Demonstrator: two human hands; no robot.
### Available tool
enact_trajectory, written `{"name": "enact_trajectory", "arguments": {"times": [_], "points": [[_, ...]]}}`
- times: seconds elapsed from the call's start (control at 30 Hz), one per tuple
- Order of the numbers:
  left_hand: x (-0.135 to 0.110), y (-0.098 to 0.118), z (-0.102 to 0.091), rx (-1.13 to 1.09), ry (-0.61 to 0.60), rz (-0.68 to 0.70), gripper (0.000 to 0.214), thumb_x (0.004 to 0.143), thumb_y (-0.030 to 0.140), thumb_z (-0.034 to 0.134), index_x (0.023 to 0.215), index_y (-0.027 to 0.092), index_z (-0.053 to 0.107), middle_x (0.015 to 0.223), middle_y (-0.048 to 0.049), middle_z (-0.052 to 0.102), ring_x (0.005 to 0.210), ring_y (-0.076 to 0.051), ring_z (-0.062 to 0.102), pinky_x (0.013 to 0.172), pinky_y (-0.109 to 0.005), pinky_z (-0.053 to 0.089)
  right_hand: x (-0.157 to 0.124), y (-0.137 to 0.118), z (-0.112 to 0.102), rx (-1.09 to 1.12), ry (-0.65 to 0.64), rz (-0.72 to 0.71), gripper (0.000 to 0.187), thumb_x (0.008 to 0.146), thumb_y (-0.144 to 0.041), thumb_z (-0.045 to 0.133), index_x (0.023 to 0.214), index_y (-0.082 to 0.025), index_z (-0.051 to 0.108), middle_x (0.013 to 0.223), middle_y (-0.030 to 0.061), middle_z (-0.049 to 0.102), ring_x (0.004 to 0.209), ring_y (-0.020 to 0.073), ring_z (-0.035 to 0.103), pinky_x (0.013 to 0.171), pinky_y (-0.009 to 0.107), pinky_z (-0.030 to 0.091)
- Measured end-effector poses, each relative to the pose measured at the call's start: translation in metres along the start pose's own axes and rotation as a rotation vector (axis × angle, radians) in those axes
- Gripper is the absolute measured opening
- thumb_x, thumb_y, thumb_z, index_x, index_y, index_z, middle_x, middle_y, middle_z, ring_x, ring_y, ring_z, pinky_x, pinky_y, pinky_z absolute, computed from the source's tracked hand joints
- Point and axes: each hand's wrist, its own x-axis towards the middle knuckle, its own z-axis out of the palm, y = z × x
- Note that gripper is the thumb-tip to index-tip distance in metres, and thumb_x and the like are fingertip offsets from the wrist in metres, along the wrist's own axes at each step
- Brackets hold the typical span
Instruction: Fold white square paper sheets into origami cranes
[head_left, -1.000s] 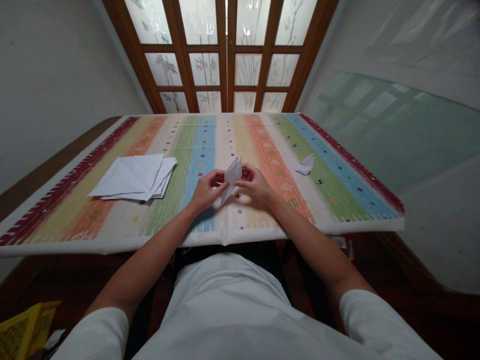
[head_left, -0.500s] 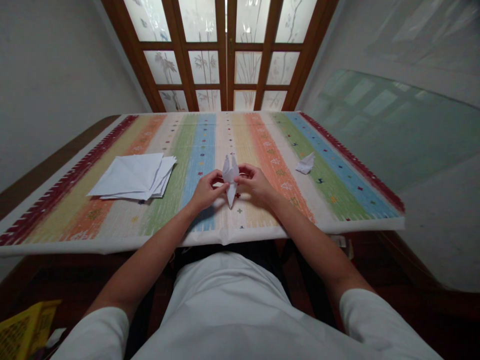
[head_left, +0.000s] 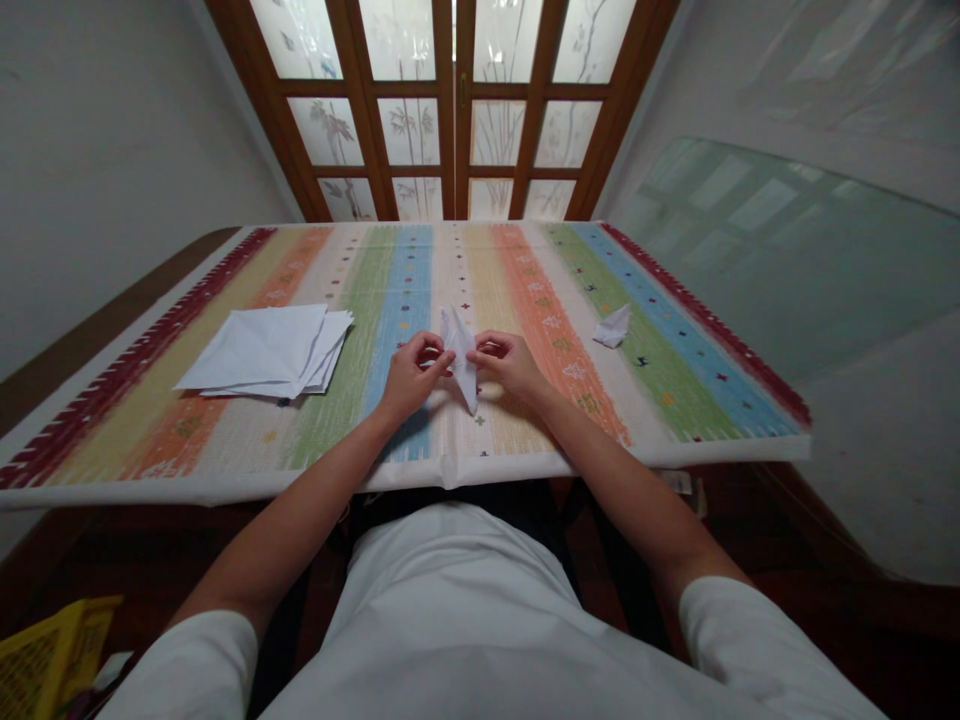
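A piece of folded white paper is held upright over the table's near middle, with two narrow points at the top and one long point below. My left hand pinches its left side between thumb and fingers. On the other side, my right hand has its thumb and fingertips closed on the right edge. A second folded paper piece lies apart on the right. To the left of my hands rests a stack of white paper sheets, its edges unevenly aligned.
A striped, multicoloured cloth covers the table, whose near edge runs just in front of my body. Beyond the far edge stand wooden doors with glass panes. A yellow plastic crate is on the floor at lower left.
The folded paper has turned and leans slightly, its lower tip shifting right. Both hands have adjusted their pinch on its sides. The stack and the other folded piece stay put.
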Motion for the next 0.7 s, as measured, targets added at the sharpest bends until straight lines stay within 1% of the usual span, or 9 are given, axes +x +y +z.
{"name": "enact_trajectory", "arguments": {"times": [0.07, 0.13, 0.2, 0.23, 0.3, 0.4, 0.47, 0.57, 0.7], "points": [[0.0007, -0.0002, -0.0002, 0.013, 0.024, 0.008, 0.052, 0.086, 0.062, 0.089, 0.095, 0.023, 0.056, 0.090, 0.0008, 0.066, 0.079, -0.016, 0.074, 0.066, -0.025, 0.067, -0.0005, -0.0021, 0.0015, -0.035, 0.018, -0.030, 0.050, 0.067, -0.066, 0.098, 0.081, -0.025, 0.073, 0.084, 0.0016, 0.073, 0.079, 0.0205, 0.069, 0.078, 0.036, 0.059], [0.0007, 0.0001, 0.0003, -0.003, 0.060, 0.006, 0.053, 0.084, 0.058, 0.092, 0.105, 0.025, 0.057, 0.094, 0.0011, 0.068, 0.077, -0.015, 0.075, 0.066, -0.025, 0.067, -0.0013, -0.0041, 0.0035, -0.060, 0.041, -0.065, 0.050, 0.067, -0.065, 0.098, 0.081, -0.025, 0.072, 0.086, 0.0021, 0.072, 0.082, 0.0208, 0.069, 0.082, 0.037, 0.060], [0.0003, 0.0009, 0.0009, -0.025, 0.081, 0.004, 0.056, 0.083, 0.056, 0.093, 0.113, 0.026, 0.056, 0.097, 0.0012, 0.069, 0.076, -0.015, 0.075, 0.064, -0.025, 0.067, -0.0021, -0.0054, 0.0053, -0.062, 0.066, -0.084, 0.051, 0.066, -0.065, 0.098, 0.084, -0.025, 0.071, 0.088, 0.0020, 0.071, 0.082, 0.0204, 0.068, 0.081, 0.037, 0.060], [0.0001, 0.0014, 0.0010, -0.032, 0.083, 0.008, 0.056, 0.083, 0.056, 0.094, 0.113, 0.026, 0.056, 0.099, 0.0010, 0.069, 0.076, -0.015, 0.075, 0.063, -0.025, 0.067, -0.0023, -0.0058, 0.0060, -0.057, 0.078, -0.088, 0.052, 0.066, -0.064, 0.099, 0.085, -0.026, 0.069, 0.088, 0.0014, 0.070, 0.081, 0.0198, 0.067, 0.079, 0.036, 0.060], [-0.0002, 0.0022, 0.0008, -0.035, 0.069, 0.021, 0.054, 0.083, 0.059, 0.093, 0.104, 0.024, 0.058, 0.097, 0.0006, 0.068, 0.077, -0.015, 0.076, 0.062, -0.024, 0.067, -0.0023, -0.0061, 0.0066, -0.045, 0.095, -0.091, 0.053, 0.066, -0.063, 0.099, 0.085, -0.026, 0.065, 0.085, -0.0002, 0.067, 0.078, 0.0185, 0.064, 0.076, 0.034, 0.059], [0.0001, 0.0031, -0.0002, -0.035, 0.012, 0.022, 0.055, 0.085, 0.066, 0.090, 0.089, 0.020, 0.060, 0.086, 0.0009, 0.065, 0.076, -0.016, 0.076, 0.066, -0.027, 0.069, -0.0016, -0.0058, 0.0061, -0.042, 0.088, -0.075, 0.056, 0.066, -0.065, 0.097, 0.081, -0.026, 0.060, 0.081, -0.0014, 0.063, 0.075, 0.0179, 0.061, 0.073, 0.034, 0.057], [0.0002, 0.0035, -0.0008, -0.053, -0.029, 0.015, 0.056, 0.088, 0.071, 0.085, 0.088, 0.019, 0.063, 0.083, 0.0001, 0.066, 0.075, -0.016, 0.076, 0.069, -0.030, 0.071, -0.0012, -0.0054, 0.0054, -0.031, 0.076, -0.052, 0.057, 0.066, -0.067, 0.096, 0.081, -0.026, 0.060, 0.082, -0.0011, 0.063, 0.076, 0.0182, 0.060, 0.072, 0.033, 0.056], [0.0001, 0.0037, -0.0011, -0.067, -0.046, 0.022, 0.055, 0.091, 0.072, 0.080, 0.092, 0.019, 0.068, 0.089, -0.0026, 0.071, 0.078, -0.018, 0.077, 0.072, -0.034, 0.073, -0.0011, -0.0048, 0.0042, 0.003, 0.074, -0.029, 0.058, 0.067, -0.068, 0.096, 0.087, -0.026, 0.061, 0.085, -0.0009, 0.063, 0.078, 0.0180, 0.061, 0.071, 0.032, 0.055], [-0.0006, 0.0033, -0.0018, 0.013, -0.016, 0.043, 0.047, 0.084, 0.062, 0.090, 0.091, 0.019, 0.072, 0.093, -0.0042, 0.075, 0.083, -0.018, 0.078, 0.076, -0.033, 0.071, -0.0018, -0.0045, 0.0034, 0.013, 0.073, -0.021, 0.058, 0.067, -0.070, 0.095, 0.084, -0.026, 0.061, 0.082, -0.0013, 0.062, 0.078, 0.0180, 0.060, 0.073, 0.032, 0.055]]}}
